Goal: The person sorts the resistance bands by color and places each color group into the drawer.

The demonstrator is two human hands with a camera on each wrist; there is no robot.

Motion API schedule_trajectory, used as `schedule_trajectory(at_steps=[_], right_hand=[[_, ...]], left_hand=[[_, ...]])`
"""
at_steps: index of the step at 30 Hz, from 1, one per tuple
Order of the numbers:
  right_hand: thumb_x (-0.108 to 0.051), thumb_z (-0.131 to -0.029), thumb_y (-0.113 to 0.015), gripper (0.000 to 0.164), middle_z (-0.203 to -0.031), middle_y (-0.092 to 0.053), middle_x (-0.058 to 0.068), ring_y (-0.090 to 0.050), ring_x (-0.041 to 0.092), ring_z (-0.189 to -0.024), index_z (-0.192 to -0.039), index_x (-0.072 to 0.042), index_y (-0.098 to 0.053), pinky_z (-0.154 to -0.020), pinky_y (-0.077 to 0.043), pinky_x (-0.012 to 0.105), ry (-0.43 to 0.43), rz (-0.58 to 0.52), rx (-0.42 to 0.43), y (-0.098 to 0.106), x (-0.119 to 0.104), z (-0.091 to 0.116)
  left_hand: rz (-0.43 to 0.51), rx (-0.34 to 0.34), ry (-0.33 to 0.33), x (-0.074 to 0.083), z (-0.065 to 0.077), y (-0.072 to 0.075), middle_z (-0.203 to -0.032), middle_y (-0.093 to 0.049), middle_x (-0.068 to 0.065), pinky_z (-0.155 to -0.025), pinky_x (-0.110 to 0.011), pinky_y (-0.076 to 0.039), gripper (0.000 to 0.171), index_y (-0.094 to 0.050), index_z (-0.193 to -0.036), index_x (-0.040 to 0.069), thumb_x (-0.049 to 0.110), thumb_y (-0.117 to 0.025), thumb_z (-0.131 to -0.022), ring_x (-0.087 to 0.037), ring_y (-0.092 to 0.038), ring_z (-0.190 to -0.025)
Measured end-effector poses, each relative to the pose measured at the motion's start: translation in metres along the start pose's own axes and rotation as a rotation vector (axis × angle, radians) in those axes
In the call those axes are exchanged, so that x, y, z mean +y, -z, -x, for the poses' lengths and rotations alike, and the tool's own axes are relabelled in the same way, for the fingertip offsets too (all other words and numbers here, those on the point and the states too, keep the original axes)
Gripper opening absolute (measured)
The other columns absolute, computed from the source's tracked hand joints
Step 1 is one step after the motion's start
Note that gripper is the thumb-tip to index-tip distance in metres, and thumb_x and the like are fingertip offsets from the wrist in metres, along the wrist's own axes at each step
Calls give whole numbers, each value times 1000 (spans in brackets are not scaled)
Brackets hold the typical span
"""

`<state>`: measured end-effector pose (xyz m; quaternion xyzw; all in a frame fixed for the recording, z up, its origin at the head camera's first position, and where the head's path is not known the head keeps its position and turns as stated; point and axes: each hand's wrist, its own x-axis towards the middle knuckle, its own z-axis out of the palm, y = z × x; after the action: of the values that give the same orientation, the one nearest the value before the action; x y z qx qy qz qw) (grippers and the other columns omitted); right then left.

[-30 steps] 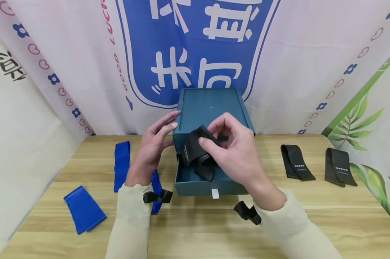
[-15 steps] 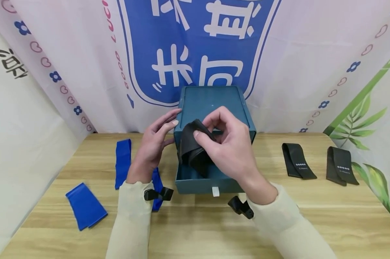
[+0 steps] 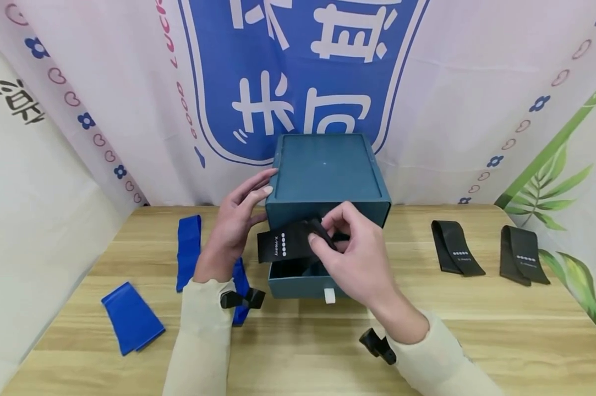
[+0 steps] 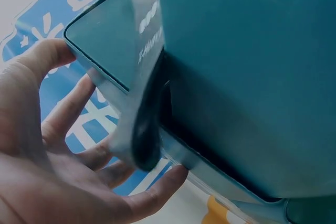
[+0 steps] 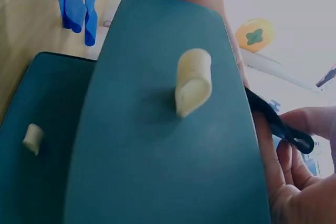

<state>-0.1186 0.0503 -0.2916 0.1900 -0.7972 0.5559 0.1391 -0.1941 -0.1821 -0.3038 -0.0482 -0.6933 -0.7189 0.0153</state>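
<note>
A teal drawer box (image 3: pixel 327 165) stands at the back of the table, its drawer (image 3: pixel 298 288) pulled out toward me. My right hand (image 3: pixel 362 258) pinches a folded black resistance band (image 3: pixel 295 241) between thumb and fingers, over the drawer. The band's free end points left, with "X-Heavy" and a row of white dots showing. In the right wrist view, the band (image 5: pixel 281 124) appears edge-on at the fingertips. My left hand (image 3: pixel 230 231) rests on the box's left side, fingers spread, as the left wrist view also shows its fingertips (image 4: pixel 84 85) along the edge.
Two folded black bands (image 3: pixel 456 247) (image 3: pixel 524 256) lie on the table at the right. On the left are a blue band (image 3: pixel 131 319), another blue one (image 3: pixel 188 250) and a third (image 3: pixel 240 291) partly behind my left wrist. A printed curtain (image 3: pixel 456 82) hangs behind the box.
My right hand first lifted the black resistance band a little, then lowered it toward the drawer. The crumpled band now lies flatter, its label turned into view. My left hand has stayed on the box.
</note>
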Motion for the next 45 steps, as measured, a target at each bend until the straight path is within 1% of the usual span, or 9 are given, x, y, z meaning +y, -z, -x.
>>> schedule_trajectory(at_steps=[7, 9, 15, 23, 29, 33, 38, 42, 45], right_hand=[[-4, -93, -79, 19, -104, -70, 10, -70, 20, -92, -102, -10, -64, -80, -67, 32, -94, 59, -17, 9, 12, 8], [-5, -93, -79, 18, -104, -71, 10, -70, 19, -92, -102, -10, -64, -80, -67, 31, -99, 98, -35, 13, 14, 8], [-9, -90, -82, 22, -95, -73, 7, -69, 17, -82, -103, -11, -65, -73, -61, 30, -111, 254, -101, 25, 17, 6], [-11, -88, -86, 26, -97, -75, 7, -71, 20, -86, -104, -11, -65, -81, -62, 41, -138, 386, -137, 33, 22, 2], [-14, -86, -89, 28, -99, -75, 8, -72, 22, -88, -104, -10, -68, -83, -64, 43, -141, 442, -140, 38, 25, 2], [-14, -87, -88, 23, -100, -75, 10, -75, 24, -90, -102, -7, -72, -81, -67, 40, -119, 451, -111, 45, 26, 3], [-18, -91, -86, 15, -97, -79, 7, -78, 21, -89, -97, -10, -75, -78, -68, 36, -108, 427, -91, 65, 27, 2], [-20, -93, -86, 11, -93, -80, 3, -77, 13, -84, -93, -13, -76, -73, -65, 24, -68, 363, -60, 88, 37, -1], [-23, -95, -85, 12, -94, -79, 5, -73, 6, -78, -95, -13, -78, -68, -60, 18, -78, 333, -22, 111, 51, -6]], left_hand=[[6, 3, 8, 0, 1, 1, -167, -49, 1, -121, -66, -41, 46, -61, -154, 26, 34, -60, -109, -25, -43, -152], [4, 7, 10, 0, 1, 1, -168, -49, 1, -122, -66, -40, 46, -61, -154, 26, 34, -60, -109, -24, -43, -152], [13, 6, 8, -1, 2, 1, -168, -48, 1, -123, -66, -40, 45, -61, -154, 25, 33, -59, -110, -23, -42, -153], [9, 8, 3, -1, 1, 1, -168, -48, 1, -123, -66, -39, 46, -60, -155, 26, 35, -59, -110, -24, -41, -152], [5, 3, 4, -1, 1, 1, -169, -46, 1, -124, -67, -37, 46, -60, -155, 26, 36, -59, -110, -24, -40, -154], [5, 3, 6, -2, 1, 0, -169, -46, 1, -123, -66, -39, 46, -60, -155, 26, 36, -59, -110, -24, -39, -153], [4, 2, 9, -1, 2, -1, -169, -46, 1, -124, -65, -38, 46, -60, -155, 26, 36, -58, -110, -24, -39, -154], [3, 2, 7, -2, 1, -1, -169, -46, 2, -123, -65, -39, 46, -60, -155, 27, 36, -58, -110, -24, -39, -154], [3, 7, 12, -2, 1, -1, -169, -47, 3, -123, -65, -40, 46, -60, -155, 27, 36, -59, -110, -23, -39, -154]])
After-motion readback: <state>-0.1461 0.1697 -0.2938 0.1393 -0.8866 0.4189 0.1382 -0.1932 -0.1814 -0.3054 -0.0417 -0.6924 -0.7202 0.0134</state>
